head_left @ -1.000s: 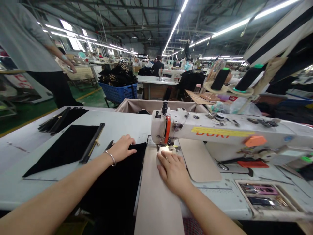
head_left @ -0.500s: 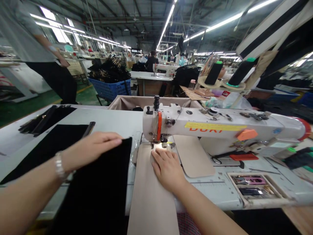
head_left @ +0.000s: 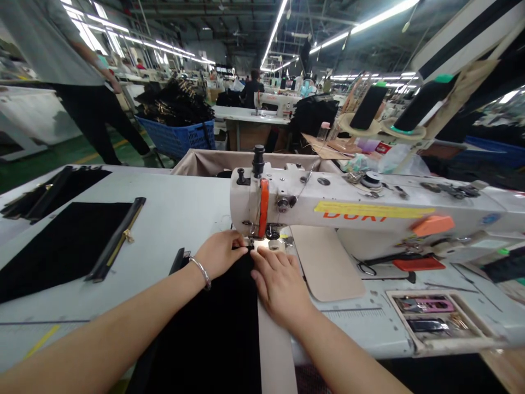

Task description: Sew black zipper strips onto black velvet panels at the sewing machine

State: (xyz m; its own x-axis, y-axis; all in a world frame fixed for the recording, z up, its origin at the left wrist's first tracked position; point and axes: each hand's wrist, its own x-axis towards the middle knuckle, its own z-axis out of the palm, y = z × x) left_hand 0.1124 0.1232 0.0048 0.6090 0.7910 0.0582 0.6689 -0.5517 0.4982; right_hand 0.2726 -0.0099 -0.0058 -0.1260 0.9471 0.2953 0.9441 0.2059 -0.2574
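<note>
A white sewing machine (head_left: 361, 210) stands on the work table (head_left: 180, 213). A long black fabric piece (head_left: 221, 323) lies over a beige strip (head_left: 274, 350) and runs up to the needle area. My left hand (head_left: 219, 253) pinches the top edge of the black fabric just left of the presser foot; a bracelet sits on that wrist. My right hand (head_left: 281, 284) lies flat, fingers together, on the fabric's right edge and the beige strip, fingertips at the lit needle plate.
More black fabric (head_left: 61, 246) with a zipper (head_left: 117, 238) lies at the left, another stack (head_left: 45, 189) farther back. A tool tray (head_left: 435, 317) sits at the right. Thread cones (head_left: 369, 106) stand behind the machine. A person (head_left: 77, 71) walks at the far left by a blue basket (head_left: 180, 139).
My left hand has carried the black fabric from the left onto the beige strip and up to the needle. My right hand has stayed near the presser foot.
</note>
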